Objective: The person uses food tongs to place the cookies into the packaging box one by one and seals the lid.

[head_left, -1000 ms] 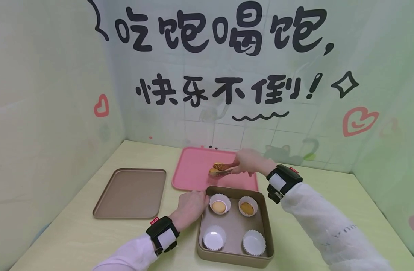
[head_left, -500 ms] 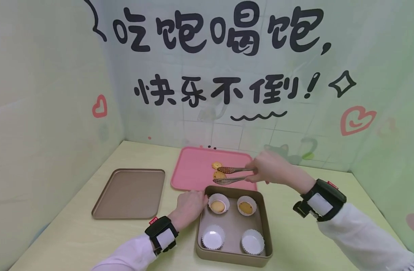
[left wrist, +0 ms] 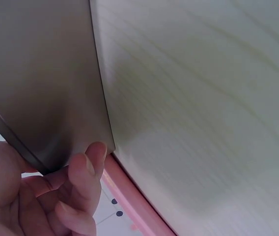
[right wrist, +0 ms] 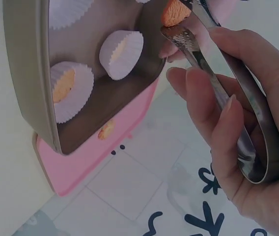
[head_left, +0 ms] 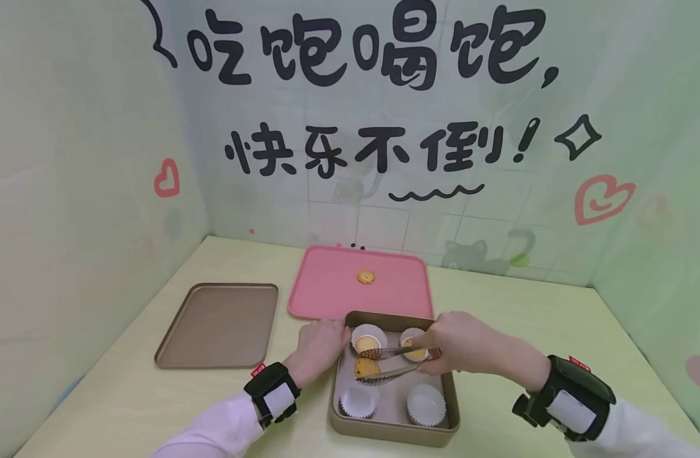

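Observation:
My right hand point(head_left: 464, 343) holds metal tongs point(head_left: 397, 352) over the deep square baking pan point(head_left: 392, 434). Between the tong tips is a golden cookie point(head_left: 367, 367), above the pan's left half, just behind the front left paper cup point(head_left: 359, 403). In the right wrist view the thumb and fingers squeeze the tongs point(right wrist: 255, 98) around that cookie point(right wrist: 175, 14). My left hand point(head_left: 321, 343) grips the pan's back left corner, its fingers point(left wrist: 83, 172) against the outer wall. Both back cups hold a cookie; the front right paper cup point(head_left: 426, 406) is empty.
A pink tray point(head_left: 332, 286) lies behind the pan with one flower-shaped cookie point(head_left: 365, 277) on it. To the left sits a shallow brown tray point(head_left: 218, 327). A printed curtain point(head_left: 281, 216) stands at the back of the wooden table.
The right hand has brought the tongs forward from the pink tray to over the pan, with one of two cookies from that tray. The left hand keeps its grip on the corner.

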